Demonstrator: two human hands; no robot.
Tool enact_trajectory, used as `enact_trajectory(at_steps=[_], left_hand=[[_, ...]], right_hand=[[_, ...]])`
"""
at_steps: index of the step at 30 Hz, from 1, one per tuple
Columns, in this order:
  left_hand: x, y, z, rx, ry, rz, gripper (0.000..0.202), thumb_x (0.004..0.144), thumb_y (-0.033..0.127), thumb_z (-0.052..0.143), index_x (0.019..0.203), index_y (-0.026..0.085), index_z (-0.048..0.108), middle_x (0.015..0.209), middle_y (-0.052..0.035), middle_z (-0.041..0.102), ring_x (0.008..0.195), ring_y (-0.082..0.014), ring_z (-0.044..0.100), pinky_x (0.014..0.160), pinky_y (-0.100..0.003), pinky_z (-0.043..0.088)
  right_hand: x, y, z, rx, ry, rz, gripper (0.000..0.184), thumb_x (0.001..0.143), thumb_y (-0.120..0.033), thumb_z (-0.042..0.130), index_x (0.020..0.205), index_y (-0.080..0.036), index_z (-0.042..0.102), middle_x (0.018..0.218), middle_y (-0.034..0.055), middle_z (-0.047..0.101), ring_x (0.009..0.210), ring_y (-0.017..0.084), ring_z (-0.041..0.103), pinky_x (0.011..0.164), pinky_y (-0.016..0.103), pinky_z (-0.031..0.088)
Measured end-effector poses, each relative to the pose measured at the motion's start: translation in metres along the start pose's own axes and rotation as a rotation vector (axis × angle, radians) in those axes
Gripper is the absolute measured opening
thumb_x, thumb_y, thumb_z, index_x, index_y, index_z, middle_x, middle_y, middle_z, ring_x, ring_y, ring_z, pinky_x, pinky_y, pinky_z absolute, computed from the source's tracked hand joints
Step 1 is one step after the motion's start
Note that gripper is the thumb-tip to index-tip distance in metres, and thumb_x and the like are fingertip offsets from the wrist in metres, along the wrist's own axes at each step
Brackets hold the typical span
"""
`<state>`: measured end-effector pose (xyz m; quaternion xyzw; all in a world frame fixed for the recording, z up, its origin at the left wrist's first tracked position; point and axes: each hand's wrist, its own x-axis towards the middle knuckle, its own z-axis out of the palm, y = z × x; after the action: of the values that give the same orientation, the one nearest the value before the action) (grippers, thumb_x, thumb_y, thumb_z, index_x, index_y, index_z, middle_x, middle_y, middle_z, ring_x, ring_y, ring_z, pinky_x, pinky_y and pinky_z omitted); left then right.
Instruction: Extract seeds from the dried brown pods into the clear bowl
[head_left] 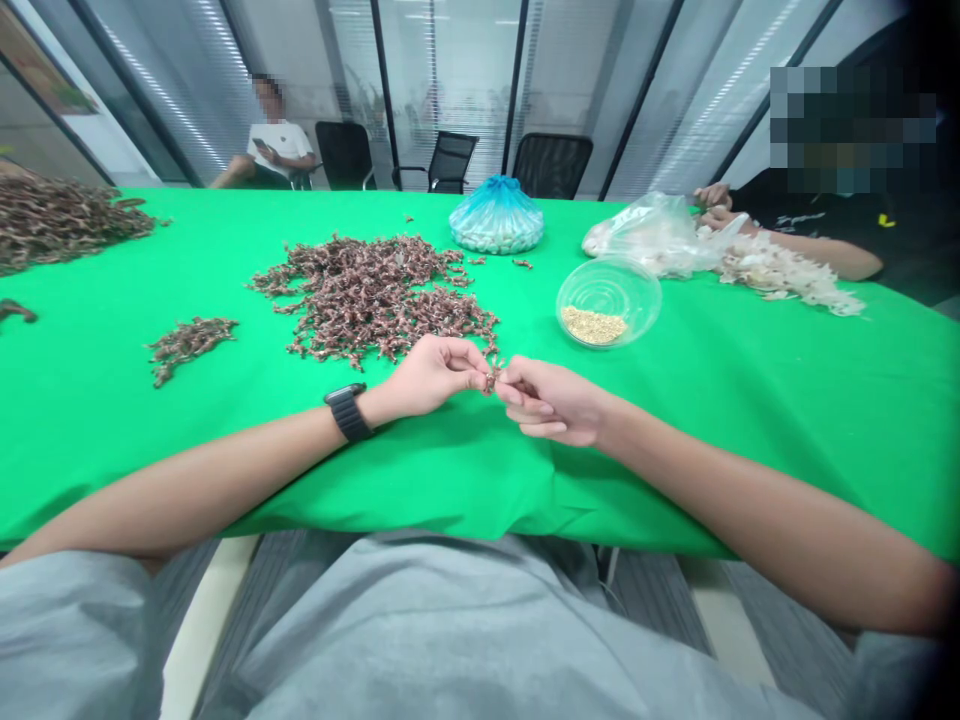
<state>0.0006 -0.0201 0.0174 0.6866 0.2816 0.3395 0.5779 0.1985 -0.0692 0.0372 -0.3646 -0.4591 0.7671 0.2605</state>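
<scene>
Item, seen from my remote station: left hand (431,375) and right hand (551,400), fingers (471,362) nearly closed, pinching one dried brown sprig (491,380) between them (both sides steady it) near the tabletop's (750,450) front edge, below the heaped sprigs (375,300).

Left hand (431,376) and right hand (551,400) pinching, nearly touching

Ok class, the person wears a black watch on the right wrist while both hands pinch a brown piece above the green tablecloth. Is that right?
No, the black watch sits on the left wrist, not the right; the head view shows it. The left hand and right hand do pinch that brown piece.
</scene>
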Motion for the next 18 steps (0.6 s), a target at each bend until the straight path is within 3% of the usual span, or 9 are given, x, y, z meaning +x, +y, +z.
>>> enact_trajectory(at_steps=[3,5,7,9,12,15,18], left_hand=[[0.001,0.001,0.001,-0.005,0.004,0.0,0.039,0.063,0.038,0.093,0.078,0.01,0.071,0.071,-0.007,0.076,0.067,-0.0146,0.07,0.067,-0.023,0.053],[0.001,0.001,0.001,-0.012,0.009,0.005,0.04,0.064,0.04,0.093,0.079,0.01,0.072,0.072,-0.0077,0.075,0.067,-0.0143,0.07,0.066,-0.022,0.052],[0.002,0.0,0.001,-0.024,0.012,0.005,0.043,0.065,0.043,0.092,0.08,0.009,0.071,0.072,-0.0084,0.075,0.064,-0.0129,0.067,0.062,-0.021,0.048],[0.001,-0.002,0.002,-0.034,0.006,-0.011,0.046,0.066,0.047,0.09,0.08,0.009,0.07,0.071,-0.0084,0.074,0.056,-0.0092,0.06,0.054,-0.019,0.041],[0.0,-0.004,0.003,-0.049,-0.011,-0.043,0.049,0.067,0.052,0.088,0.08,0.009,0.069,0.07,-0.0065,0.072,0.049,-0.0052,0.049,0.048,-0.018,0.033],[-0.001,-0.004,0.004,-0.056,-0.015,-0.051,0.05,0.067,0.054,0.088,0.079,0.01,0.068,0.066,-0.0038,0.069,0.05,-0.0052,0.048,0.05,-0.019,0.034],[-0.001,-0.004,0.005,-0.046,-0.021,-0.048,0.05,0.067,0.055,0.088,0.078,0.01,0.069,0.061,-0.0013,0.065,0.05,-0.0052,0.046,0.05,-0.019,0.034]], right_hand=[[0.001,-0.003,-0.005,0.013,-0.093,0.043,0.026,0.084,-0.027,0.046,0.059,-0.021,0.045,0.037,-0.0108,0.023,0.031,0.006,0.011,0.026,0.016,0.015],[0.001,-0.003,-0.006,-0.081,-0.032,-0.021,0.026,0.084,-0.027,0.045,0.059,-0.021,0.046,0.037,-0.0105,0.023,0.032,0.007,0.013,0.028,0.017,0.019],[0.001,-0.001,-0.006,-0.303,0.108,-0.18,0.025,0.085,-0.026,0.046,0.06,-0.021,0.05,0.04,-0.009,0.029,0.034,0.008,0.021,0.033,0.02,0.024],[0.0,0.002,-0.007,-0.662,0.253,-0.435,0.026,0.086,-0.025,0.047,0.062,-0.019,0.054,0.044,-0.0063,0.038,0.039,0.009,0.032,0.041,0.022,0.028],[-0.001,0.005,-0.011,-1.21,0.355,-0.794,0.03,0.092,-0.024,0.047,0.064,-0.018,0.055,0.052,-0.003,0.046,0.048,0.01,0.04,0.051,0.026,0.03],[-0.002,0.007,-0.017,-1.528,0.373,-0.978,0.032,0.097,-0.022,0.044,0.066,-0.019,0.052,0.056,-0.0012,0.052,0.051,0.011,0.043,0.055,0.028,0.03],[0.0,0.008,-0.02,-1.69,0.403,-1.076,0.033,0.099,-0.021,0.041,0.068,-0.02,0.051,0.056,-0.0006,0.054,0.051,0.012,0.045,0.056,0.029,0.03]])
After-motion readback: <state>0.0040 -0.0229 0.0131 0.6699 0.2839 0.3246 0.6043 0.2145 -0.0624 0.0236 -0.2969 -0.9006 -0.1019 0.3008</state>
